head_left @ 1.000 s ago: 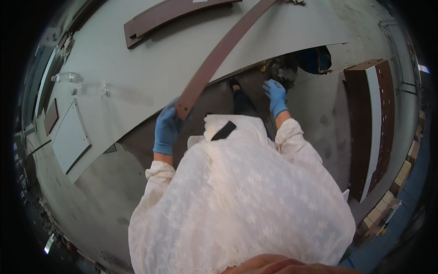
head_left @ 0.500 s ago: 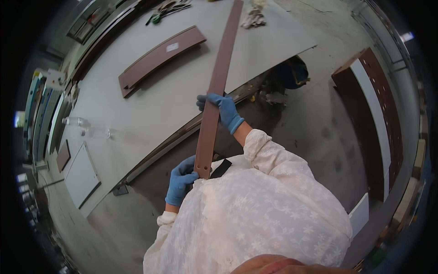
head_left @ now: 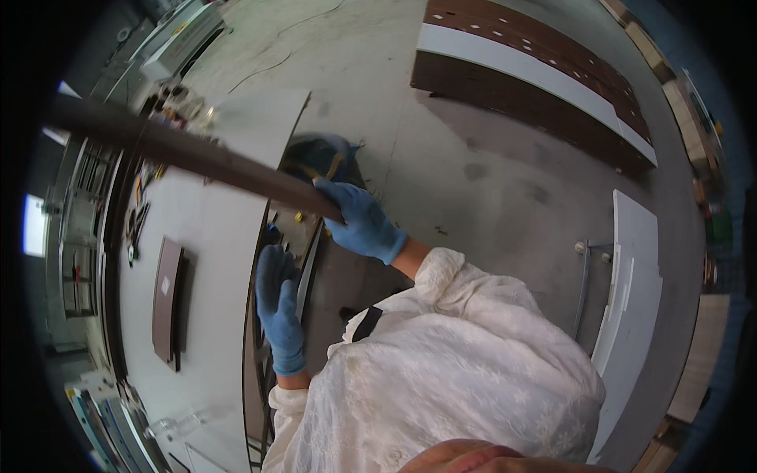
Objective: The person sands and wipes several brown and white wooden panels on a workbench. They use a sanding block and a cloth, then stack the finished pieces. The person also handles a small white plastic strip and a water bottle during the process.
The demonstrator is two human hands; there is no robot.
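My right hand (head_left: 361, 223), in a blue glove, grips the near end of a long dark brown board (head_left: 197, 160). The board runs up and to the left from that hand, over the white worktable (head_left: 213, 229). My left hand (head_left: 280, 303), also gloved in blue, is off the board. It hangs with fingers stretched out beside the table's edge, holding nothing. A white patterned sleeve covers each forearm.
A shorter brown panel (head_left: 167, 299) lies on the worktable, with tools at its far end. Brown and white panels (head_left: 536, 71) lie on the concrete floor at the upper right. A white panel (head_left: 631, 315) stands on a frame at the right. A dark bundle (head_left: 319, 158) sits on the floor by the table.
My left hand has let go of the board, which only my right hand now holds. The board has swung left and the view has turned toward the floor.
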